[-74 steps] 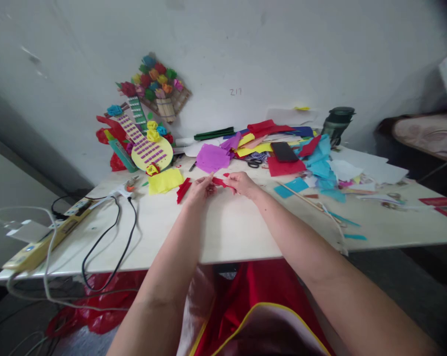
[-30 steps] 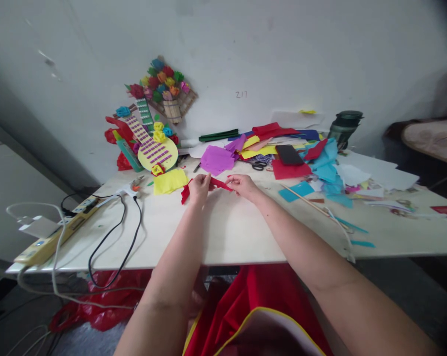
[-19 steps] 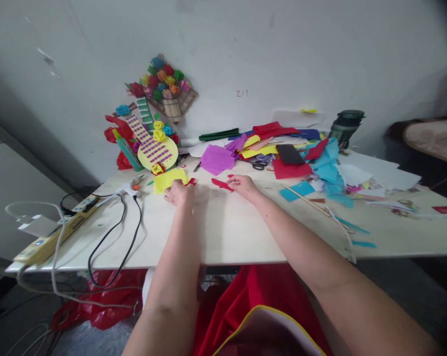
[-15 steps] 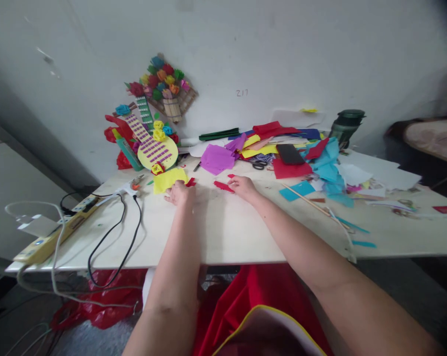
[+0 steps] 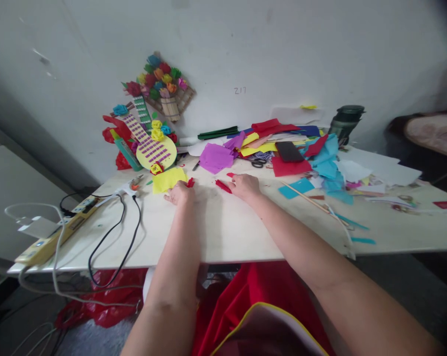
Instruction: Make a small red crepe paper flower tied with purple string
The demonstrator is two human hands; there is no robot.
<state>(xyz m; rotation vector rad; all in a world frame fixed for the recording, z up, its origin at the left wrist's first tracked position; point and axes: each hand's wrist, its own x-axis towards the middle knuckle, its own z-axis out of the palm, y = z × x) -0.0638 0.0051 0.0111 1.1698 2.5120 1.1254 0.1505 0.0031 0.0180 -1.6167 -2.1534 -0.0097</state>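
Note:
My left hand rests on the white table with its fingers curled over a small red paper piece, just below a yellow paper sheet. My right hand lies a short way to the right, its fingers closed on the end of a red paper strip. A purple paper sheet lies behind both hands.
A pile of coloured papers, black scissors, a dark phone and a dark bottle sit at the back right. A paper guitar craft leans on the wall. A power strip and black cable lie left.
My left hand let go of the strip it held together with the right and moved left to the red piece by the yellow sheet. My right hand stayed on the strip.

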